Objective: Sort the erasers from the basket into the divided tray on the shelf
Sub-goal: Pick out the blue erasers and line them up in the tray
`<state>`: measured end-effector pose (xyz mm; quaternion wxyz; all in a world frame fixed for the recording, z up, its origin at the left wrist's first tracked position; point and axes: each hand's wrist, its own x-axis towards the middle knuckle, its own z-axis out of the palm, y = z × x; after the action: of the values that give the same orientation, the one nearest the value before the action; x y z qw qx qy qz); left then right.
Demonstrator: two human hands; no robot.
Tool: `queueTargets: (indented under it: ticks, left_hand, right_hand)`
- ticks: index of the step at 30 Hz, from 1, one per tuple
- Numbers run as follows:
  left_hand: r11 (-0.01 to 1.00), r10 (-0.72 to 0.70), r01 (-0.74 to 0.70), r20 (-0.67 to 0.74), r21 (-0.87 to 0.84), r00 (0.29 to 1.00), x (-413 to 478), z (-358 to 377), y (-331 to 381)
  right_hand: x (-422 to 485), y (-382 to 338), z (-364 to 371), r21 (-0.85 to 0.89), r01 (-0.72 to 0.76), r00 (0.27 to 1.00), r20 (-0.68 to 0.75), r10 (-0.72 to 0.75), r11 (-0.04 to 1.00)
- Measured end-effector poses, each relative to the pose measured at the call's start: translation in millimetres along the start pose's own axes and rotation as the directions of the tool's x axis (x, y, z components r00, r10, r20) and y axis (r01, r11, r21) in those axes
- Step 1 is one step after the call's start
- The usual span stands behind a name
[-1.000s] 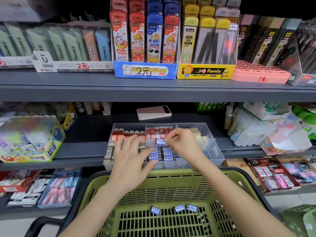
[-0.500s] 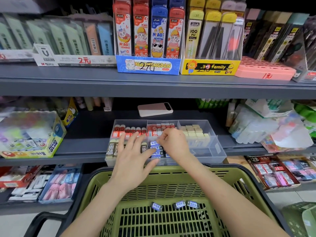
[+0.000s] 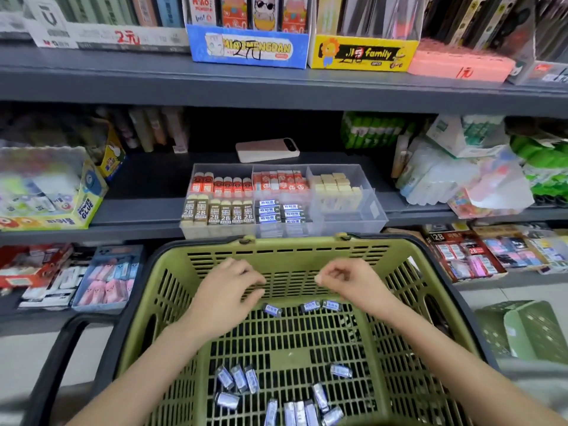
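Basket [image 3: 295, 245] of erasers [image 3: 240, 379] sits before, perhaps touching, the tray [image 3: 349, 223].

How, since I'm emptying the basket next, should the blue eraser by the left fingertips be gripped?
Pinch the blue eraser across its long edges, coming down from above with the left hand: it lies flat on the basket floor, label up, with the far wall close behind.
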<state>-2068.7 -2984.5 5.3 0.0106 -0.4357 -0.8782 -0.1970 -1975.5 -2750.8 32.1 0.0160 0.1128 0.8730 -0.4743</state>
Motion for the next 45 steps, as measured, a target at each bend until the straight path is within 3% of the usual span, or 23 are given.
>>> queueTargets:
  ticks: [2, 4, 6, 8, 12, 15, 20, 24, 28, 31, 34, 38, 42, 45]
  left_hand:
    - [0.999, -0.032, 0.039, 0.332, -0.012, 0.943, -5, 18, -6]
    - [0.996, -0.068, 0.084, 0.555, -0.004, 0.829, -13, 36, -9]
    - [0.993, -0.108, 0.117, 0.666, 0.033, 0.738, -22, 54, -12]
    - [0.985, -0.164, 0.146, 0.721, 0.088, 0.673, -33, 68, -15]
    - [0.967, -0.255, 0.173, 0.747, 0.188, 0.614, -56, 89, -21]
    - [0.971, -0.238, 0.122, 0.753, 0.208, 0.614, -70, 100, -17]
    - [0.965, -0.254, 0.219, 0.745, 0.147, 0.617, -73, 103, -19]
    - [0.942, -0.3, 0.314, 0.723, 0.12, 0.623, -75, 110, -15]
    - [0.95, -0.275, 0.298, 0.696, 0.091, 0.664, -83, 113, -10]
    - [0.969, -0.233, 0.216, 0.745, 0.122, 0.625, -92, 117, 1]
    - [0.972, -0.229, 0.173, 0.787, 0.156, 0.572, -100, 121, 9]
    - [0.981, -0.194, 0.133, 0.802, 0.144, 0.565, -103, 119, 10]
    - [0.984, -0.163, 0.151, 0.797, 0.091, 0.582, -101, 118, 9]
    - [0.987, -0.144, 0.141, 0.835, 0.08, 0.531, -102, 122, 10]
  right_hand:
    - [-10, 35, 14, -0.203, -0.131, 0.957, 0.23, 0.177, 0.97]
    - [-20, 69, 31, -0.426, -0.177, 0.867, 0.36, 0.346, 0.887]
    - [-27, 94, 46, -0.604, -0.129, 0.812, 0.391, 0.433, 0.787]
    - [-33, 110, 56, -0.692, -0.089, 0.811, 0.367, 0.456, 0.716]
    - [-47, 126, 68, -0.768, 0.031, 0.829, 0.377, 0.412, 0.64]
    - [-52, 131, 76, -0.779, 0.092, 0.843, 0.392, 0.368, 0.62]
    - [-47, 126, 79, -0.682, -0.037, 0.832, 0.384, 0.401, 0.73]
    - [-55, 119, 95, -0.577, -0.141, 0.75, 0.467, 0.467, 0.804]
    - [-67, 120, 110, -0.611, 0.082, 0.754, 0.555, 0.352, 0.788]
    - [-75, 122, 117, -0.59, 0.162, 0.727, 0.613, 0.309, 0.791]
    - [-79, 124, 120, -0.526, 0.105, 0.731, 0.616, 0.293, 0.844]
    - [-82, 123, 122, -0.533, 0.082, 0.753, 0.587, 0.297, 0.842]
    - [-78, 117, 121, -0.529, 0.062, 0.718, 0.613, 0.331, 0.846]
    - [-74, 113, 117, -0.496, 0.007, 0.656, 0.658, 0.371, 0.868]
